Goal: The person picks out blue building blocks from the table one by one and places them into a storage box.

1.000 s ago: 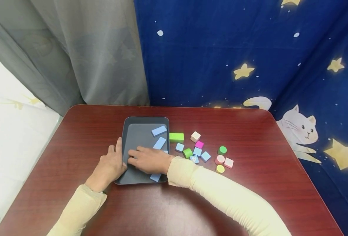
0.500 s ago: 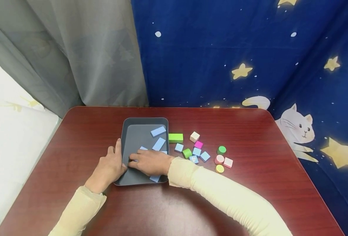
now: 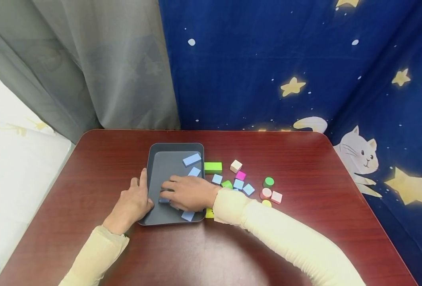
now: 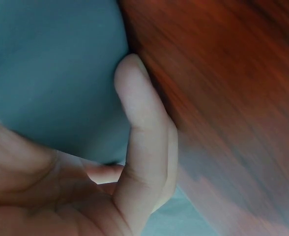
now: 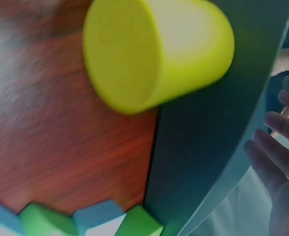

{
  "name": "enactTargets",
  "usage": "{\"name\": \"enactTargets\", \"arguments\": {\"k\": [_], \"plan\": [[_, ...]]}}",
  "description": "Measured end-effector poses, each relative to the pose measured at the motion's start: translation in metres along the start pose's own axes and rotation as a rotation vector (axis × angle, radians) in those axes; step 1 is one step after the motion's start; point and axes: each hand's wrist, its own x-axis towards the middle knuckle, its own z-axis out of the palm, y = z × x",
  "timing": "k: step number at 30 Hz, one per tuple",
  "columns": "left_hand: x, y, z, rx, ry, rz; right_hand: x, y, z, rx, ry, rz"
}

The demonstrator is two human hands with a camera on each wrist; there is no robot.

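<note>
In the head view my left hand (image 3: 129,204) lies along the outer left wall of a dark grey tray (image 3: 158,157). Seen from the left wrist, its fingers (image 4: 142,105) touch the tray's side. My right hand (image 3: 191,193) reaches over the right wall into the tray, fingers loosely bent and pointing left. A blue block (image 3: 164,201) lies right at its fingertips. Other blue blocks inside are an oblong one (image 3: 191,160) at the back, one partly covered by the hand (image 3: 194,172), and one near the front (image 3: 188,215). From the right wrist, the fingers look spread and relaxed.
A yellow cylinder (image 5: 159,54) stands against the tray's outer right wall. Right of the tray lie a long green block (image 3: 213,167), a cream cube (image 3: 236,166), a magenta block (image 3: 241,175), several small blue blocks, a green cylinder (image 3: 268,182) and pink pieces (image 3: 276,197).
My right hand has shifted slightly right and up, uncovering a blue block by its fingertips and part of the yellow cylinder. The left hand stays at the tray wall.
</note>
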Motion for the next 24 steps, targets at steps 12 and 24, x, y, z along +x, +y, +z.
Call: {"name": "enactTargets", "arguments": {"k": [12, 24], "plan": [[-0.005, 0.012, -0.011, 0.004, 0.006, 0.004, -0.048, 0.035, -0.001, -0.029, 0.146, 0.081], [0.0, 0.008, -0.007, -0.001, -0.007, -0.011, -0.103, 0.052, 0.009, 0.074, 0.173, 0.209]]}}
